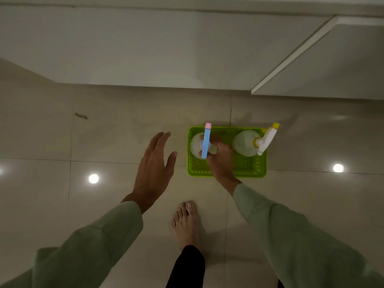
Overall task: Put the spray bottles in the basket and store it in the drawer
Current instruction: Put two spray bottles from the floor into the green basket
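Observation:
A bright green plastic basket (252,170) sits on the tiled floor, right of centre. Two pale spray bottles stand inside it. The left bottle (195,144) has a blue trigger head with a pink nozzle, and my right hand (220,161) is wrapped around its neck from the right. The right bottle (245,143) carries a white trigger head with a yellow tip that reaches past the basket's right rim. My left hand (154,167) hovers open to the left of the basket, fingers spread, touching nothing.
Pale cabinet fronts (145,48) run along the far side of the floor, and an opened white panel or drawer front (324,65) juts out at the upper right. My bare foot (186,223) stands just below the basket. Ceiling lights reflect off the glossy tiles.

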{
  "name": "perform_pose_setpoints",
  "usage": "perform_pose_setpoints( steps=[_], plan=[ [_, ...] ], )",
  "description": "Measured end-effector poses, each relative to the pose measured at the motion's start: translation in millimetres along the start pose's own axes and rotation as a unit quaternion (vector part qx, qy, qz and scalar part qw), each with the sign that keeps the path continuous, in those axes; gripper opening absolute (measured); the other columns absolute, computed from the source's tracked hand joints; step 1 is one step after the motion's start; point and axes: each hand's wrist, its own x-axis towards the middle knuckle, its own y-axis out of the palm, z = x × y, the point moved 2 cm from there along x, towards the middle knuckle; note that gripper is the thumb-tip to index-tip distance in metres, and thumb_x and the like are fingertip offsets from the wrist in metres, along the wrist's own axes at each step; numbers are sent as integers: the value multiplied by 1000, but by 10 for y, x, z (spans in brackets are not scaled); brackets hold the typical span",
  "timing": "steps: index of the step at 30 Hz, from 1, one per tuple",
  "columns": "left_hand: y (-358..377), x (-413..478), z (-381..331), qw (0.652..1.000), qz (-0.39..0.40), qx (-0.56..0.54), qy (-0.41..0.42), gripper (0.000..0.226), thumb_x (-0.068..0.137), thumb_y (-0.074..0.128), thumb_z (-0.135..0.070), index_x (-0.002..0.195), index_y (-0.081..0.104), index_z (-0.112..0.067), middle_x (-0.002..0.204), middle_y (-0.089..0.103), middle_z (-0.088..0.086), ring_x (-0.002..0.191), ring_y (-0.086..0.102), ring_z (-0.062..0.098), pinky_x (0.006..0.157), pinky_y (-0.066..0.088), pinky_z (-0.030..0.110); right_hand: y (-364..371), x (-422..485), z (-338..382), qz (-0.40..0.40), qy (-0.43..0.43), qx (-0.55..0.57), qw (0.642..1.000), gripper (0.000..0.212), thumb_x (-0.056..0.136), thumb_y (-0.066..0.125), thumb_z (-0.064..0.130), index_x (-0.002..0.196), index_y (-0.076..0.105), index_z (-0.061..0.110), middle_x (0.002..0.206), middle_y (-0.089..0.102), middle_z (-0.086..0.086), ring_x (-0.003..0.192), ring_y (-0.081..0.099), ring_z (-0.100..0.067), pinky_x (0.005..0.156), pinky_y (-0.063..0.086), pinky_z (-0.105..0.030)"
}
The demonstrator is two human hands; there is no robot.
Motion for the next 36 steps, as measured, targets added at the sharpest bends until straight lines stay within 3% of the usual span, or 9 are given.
perform_pose_setpoints(
  steps=[5,9,14,17,22,25,27,31,36],
  plan=[
    [84,68,100,1000,12,4,-1,51,100,52,-25,149,40,-21,159,36,1,143,41,22,110,44,43,77,57,-96,10,3,-5,1000,27,86,69,-4,113,72,-1,113,75,-16,110,68,-33,93,55,-54],
    [98,86,53,1000,12,2,0,50,100,52,-25,149,41,-21,159,36,2,143,42,23,110,44,40,65,90,-37,42,11,-22,999,46,87,72,1,132,64,5,126,71,-15,123,63,-33,98,53,-52],
    [13,-29,-132,1000,14,5,2,50,100,52,-26,149,41,-21,160,34,3,143,41,24,110,44,44,-135,-104,104,62,21,-21,998,71,85,70,-3,150,46,11,142,58,3,133,53,-9,103,46,-20],
    [-117,-151,-331,1000,4,2,8,50,100,52,-24,148,42,-21,159,35,3,144,40,23,112,41,40,-364,-363,271,66,39,18,997,81,75,60,-19,150,45,10,135,54,13,116,46,19,93,34,4],
    [-444,-461,-819,999,-26,-22,13,50,99,53,-22,148,43,-21,158,36,4,144,40,23,113,38,35,-835,-887,807,83,42,56,994,89,75,56,-21,155,39,16,154,49,-5,135,52,-31,112,45,-46],
    [-705,-691,-1139,998,-50,-42,14,50,99,53,-24,148,42,-22,158,36,4,145,40,22,114,37,35,-1124,-1124,1212,71,13,52,996,85,80,66,-14,154,41,19,152,49,4,142,45,-15,107,38,-9],
    [-934,-835,-1332,996,-63,-56,10,51,99,52,-25,149,41,-22,158,36,3,145,39,21,114,36,33,-1297,-1240,1576,74,-10,62,995,81,84,70,-7,153,42,24,151,50,10,141,44,-7,101,31,3],
    [-1441,-986,-1592,993,-89,-73,0,52,100,52,-27,150,39,-21,160,34,3,146,38,21,115,35,34,-1478,-1351,2349,81,-47,87,992,76,89,72,5,153,41,30,151,45,25,144,38,4,108,29,0],
    [-2204,-922,-1687,990,-120,-73,26,52,100,52,-25,150,38,-20,160,34,2,147,36,20,116,35,34,-1420,-1332,3265,60,-99,79,990,76,89,71,3,154,40,27,157,42,16,147,36,1,124,28,-32]
  ],
)
